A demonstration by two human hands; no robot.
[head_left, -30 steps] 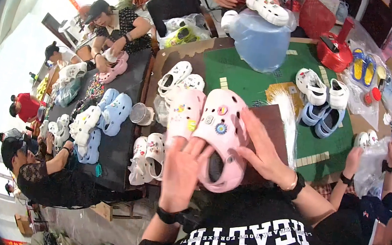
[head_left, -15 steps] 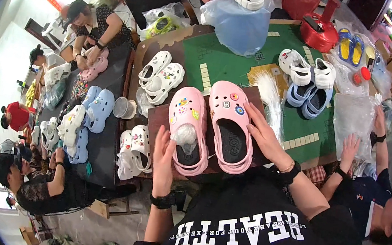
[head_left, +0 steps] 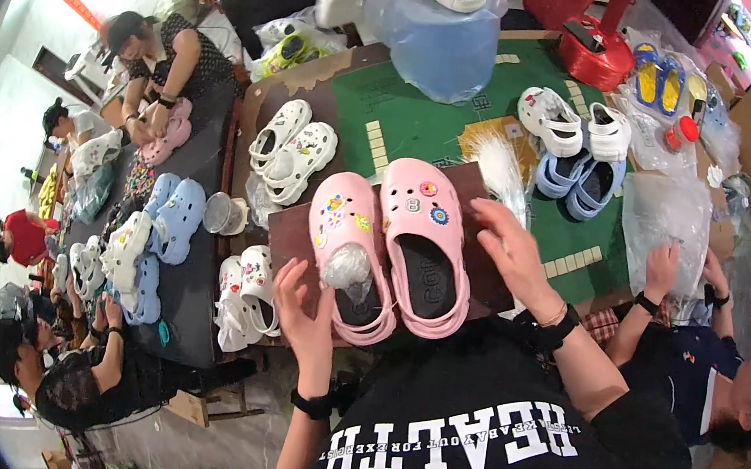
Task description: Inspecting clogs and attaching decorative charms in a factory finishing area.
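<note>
Two pink clogs lie side by side in front of me on a brown board (head_left: 292, 228), toes pointing away. The left pink clog (head_left: 340, 213) bears colourful charms, with a crumpled wad of clear plastic (head_left: 348, 269) in its opening. More charms dot the toe of the right pink clog (head_left: 418, 207), whose black insole shows. My left hand (head_left: 309, 314) is beside the left clog's heel with fingers spread, holding nothing; whether it touches the clog I cannot tell. Just off the right clog's outer side, my right hand (head_left: 514, 257) is open and empty.
White clogs (head_left: 298, 156) and another charm-covered white pair (head_left: 255, 287) lie to the left. Blue clogs (head_left: 584, 182) and white clogs (head_left: 559, 124) stand on the green mat (head_left: 466, 137). A co-worker's hands (head_left: 663, 270) are at a clear bag (head_left: 651, 220) on the right.
My right hand has come off the right clog and opened. The two clogs sit closer together. At the far side, a co-worker's hand now lifts a white object.
</note>
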